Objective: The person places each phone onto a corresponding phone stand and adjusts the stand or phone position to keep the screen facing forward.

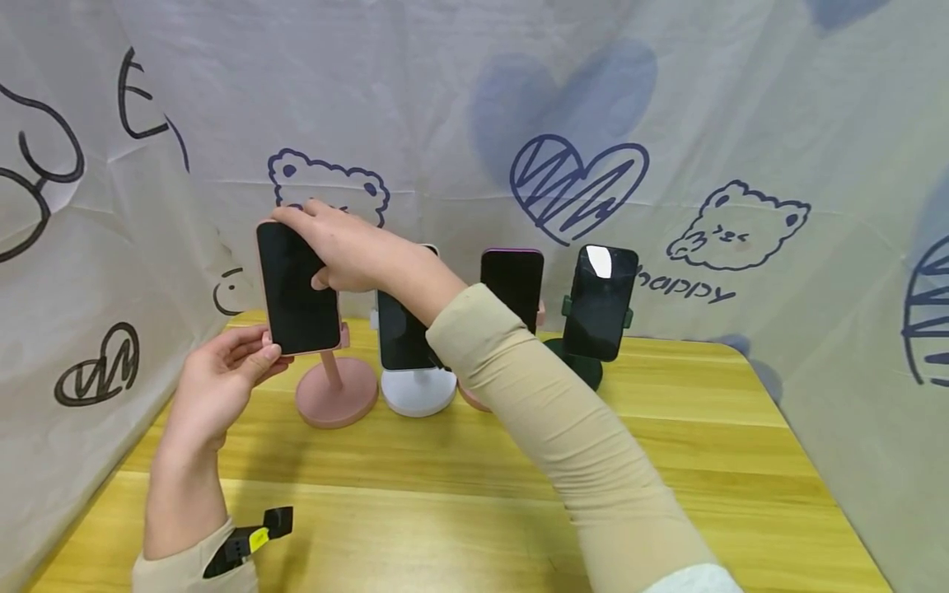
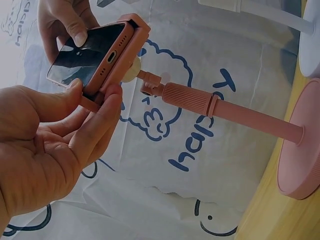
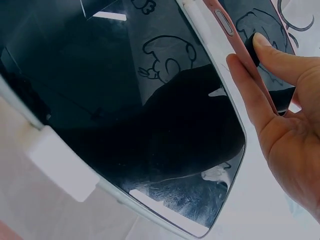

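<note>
A smartphone (image 1: 296, 292) in a pink case sits in the clamp of a pink phone stand (image 1: 337, 395), its dark screen facing me. My left hand (image 1: 218, 383) pinches the lower left corner, thumb in front on the phone's bottom edge and fingers behind the pink clamp (image 2: 142, 30). From above, my right hand (image 1: 356, 251) grips the upper right of the phone, thumb lying on the screen. The right wrist view shows this right hand (image 3: 287, 120) around the pink edge, fingers going behind. In the left wrist view the stand's ribbed pole (image 2: 187, 98) reaches the phone's back.
Just right stands a white phone stand (image 1: 418, 394) with a phone (image 1: 400, 333), partly behind my right arm. Farther right are a phone (image 1: 511, 280) on another pink stand and a phone (image 1: 599, 305) on a dark green stand. A drawn-on cloth (image 1: 437, 123) hangs behind the wooden table (image 1: 415, 494).
</note>
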Motion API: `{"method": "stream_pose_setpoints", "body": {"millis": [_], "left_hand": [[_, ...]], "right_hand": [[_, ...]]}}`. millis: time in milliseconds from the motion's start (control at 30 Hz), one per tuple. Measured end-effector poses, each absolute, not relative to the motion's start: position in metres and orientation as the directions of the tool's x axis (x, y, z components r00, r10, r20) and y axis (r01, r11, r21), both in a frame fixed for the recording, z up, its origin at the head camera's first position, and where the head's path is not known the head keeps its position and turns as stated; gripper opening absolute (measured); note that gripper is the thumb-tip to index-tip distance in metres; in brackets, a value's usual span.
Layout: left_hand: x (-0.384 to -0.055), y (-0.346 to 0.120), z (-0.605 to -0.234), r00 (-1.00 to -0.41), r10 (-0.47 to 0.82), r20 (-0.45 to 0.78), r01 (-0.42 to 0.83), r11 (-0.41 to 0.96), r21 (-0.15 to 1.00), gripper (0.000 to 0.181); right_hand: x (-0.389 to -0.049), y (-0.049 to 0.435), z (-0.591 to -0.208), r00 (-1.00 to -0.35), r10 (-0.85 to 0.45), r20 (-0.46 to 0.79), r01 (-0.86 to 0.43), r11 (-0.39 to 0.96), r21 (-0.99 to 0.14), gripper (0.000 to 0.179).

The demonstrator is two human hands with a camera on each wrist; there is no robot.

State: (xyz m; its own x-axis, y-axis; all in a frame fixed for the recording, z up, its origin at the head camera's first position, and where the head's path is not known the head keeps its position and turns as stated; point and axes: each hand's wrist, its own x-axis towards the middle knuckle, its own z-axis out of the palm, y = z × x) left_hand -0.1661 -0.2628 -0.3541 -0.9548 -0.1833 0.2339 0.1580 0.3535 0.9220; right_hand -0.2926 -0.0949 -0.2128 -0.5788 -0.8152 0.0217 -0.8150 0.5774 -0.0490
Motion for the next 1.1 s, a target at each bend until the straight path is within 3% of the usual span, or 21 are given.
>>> {"method": "stream_pose_setpoints", "body": {"millis": [733,1100], "left_hand": [[-0.170,-0.266,-0.356,-0.950,-0.188,0.248,0.182,0.309,0.933,0.044],[-0.174,-0.264,-0.358,-0.941,-0.228,0.251,0.171,0.318,0.932,0.043]], "right_hand": [[-0.290,-0.100,-0.214,-0.580,-0.814,-0.005,-0.814,0.580,-0.037,0.089],[-0.283,-0.110,-0.244,-0.550,-0.824,-0.133,-0.823,0.562,-0.084,0.088]]}}
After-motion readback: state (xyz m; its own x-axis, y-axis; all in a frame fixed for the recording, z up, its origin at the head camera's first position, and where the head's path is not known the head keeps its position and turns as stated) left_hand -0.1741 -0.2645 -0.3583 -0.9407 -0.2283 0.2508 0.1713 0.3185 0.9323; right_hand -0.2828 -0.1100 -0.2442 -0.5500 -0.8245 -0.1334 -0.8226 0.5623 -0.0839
